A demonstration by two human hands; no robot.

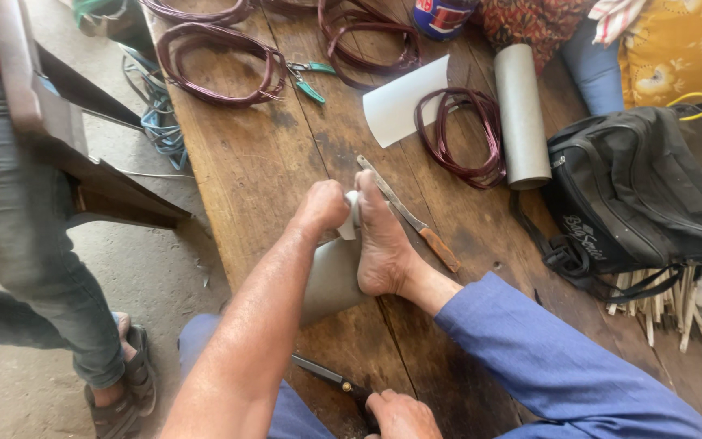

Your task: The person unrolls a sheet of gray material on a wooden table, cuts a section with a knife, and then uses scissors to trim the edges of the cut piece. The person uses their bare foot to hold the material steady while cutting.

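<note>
The grey sheet [331,280] runs under a bare foot [383,244], so its far edge is hidden. Near the sheet, the right hand [400,416] is cut by the bottom edge; whether its grip closes on the scissors [331,378] cannot be told. Beyond it, copper wire coils [221,65] leave the top edge.

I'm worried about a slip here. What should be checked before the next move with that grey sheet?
1. Grey paper-like sheet pinned to the wooden table by the bare foot: ok.
2. Left hand gripping the sheet's curled end: ok.
3. Right hand closed on the black-handled cutting tool: ok.
4. Tool's blades open or shut: cannot tell.
5. Wooden-handled flat blade away from the foot: not ok, it lies right beside it.
6. Maroon wire coil off the sheet: ok.
</note>
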